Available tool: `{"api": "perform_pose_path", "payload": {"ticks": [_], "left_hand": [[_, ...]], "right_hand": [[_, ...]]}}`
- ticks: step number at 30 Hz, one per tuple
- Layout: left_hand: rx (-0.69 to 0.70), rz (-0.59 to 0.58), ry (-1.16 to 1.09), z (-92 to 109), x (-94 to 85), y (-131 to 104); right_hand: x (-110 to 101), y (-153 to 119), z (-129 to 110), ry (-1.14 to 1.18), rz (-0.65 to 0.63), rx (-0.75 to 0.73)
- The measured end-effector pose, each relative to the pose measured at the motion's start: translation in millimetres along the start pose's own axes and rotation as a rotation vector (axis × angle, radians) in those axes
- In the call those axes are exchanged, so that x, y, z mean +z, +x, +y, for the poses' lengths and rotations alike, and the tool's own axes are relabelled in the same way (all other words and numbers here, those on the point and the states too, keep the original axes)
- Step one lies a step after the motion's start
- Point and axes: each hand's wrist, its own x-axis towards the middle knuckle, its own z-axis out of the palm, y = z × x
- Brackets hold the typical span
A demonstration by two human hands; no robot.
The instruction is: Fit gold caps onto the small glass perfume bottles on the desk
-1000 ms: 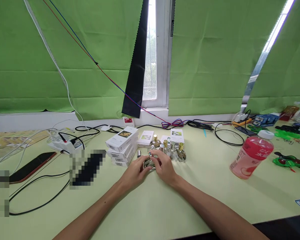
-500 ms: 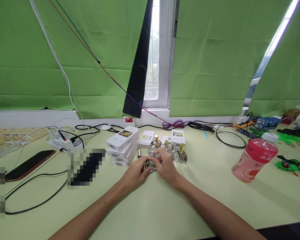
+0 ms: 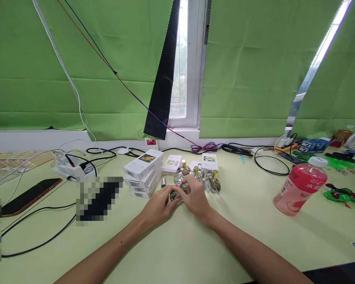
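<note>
Between my hands stands a small glass perfume bottle [image 3: 175, 196], partly hidden by my fingers. My left hand [image 3: 158, 205] is closed around its left side, thumb in front. My right hand [image 3: 195, 199] curls over from the right, its fingertips pinching near the bottle's shiny silver top [image 3: 179, 182]. A loose silver cap [image 3: 163, 182] stands on the table just beyond my left fingers. Several more glass perfume bottles [image 3: 214, 183] with gold or silver tops are grouped behind my right hand.
White boxes with flower pictures form a stack [image 3: 143, 165] at left, with more boxes [image 3: 172, 165] behind the bottles. A pink drink bottle [image 3: 300, 187] stands at right. A phone [image 3: 31, 196], a power strip [image 3: 73, 169] and cables [image 3: 238, 150] also lie on the table [image 3: 165, 252].
The view has shifted very slightly. Both hands stay on the same perfume bottle, with hardly any change in their grip.
</note>
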Motion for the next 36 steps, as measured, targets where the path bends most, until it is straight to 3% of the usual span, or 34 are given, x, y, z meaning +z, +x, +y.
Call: {"api": "perform_pose_path", "payload": {"ticks": [14, 24, 36], "left_hand": [[-0.028, 0.010, -0.020, 14, -8.8, -1], [-0.024, 0.003, -0.127, 15, -3.9, -6], [-0.067, -0.124, -0.296, 9, -1.5, -5]], "right_hand": [[1, -8, -17, -0.009, 0.011, -0.089], [-4, -9, -19, -0.028, -0.005, -0.192], [-16, 0, -8, -0.162, 0.097, -0.268]]}}
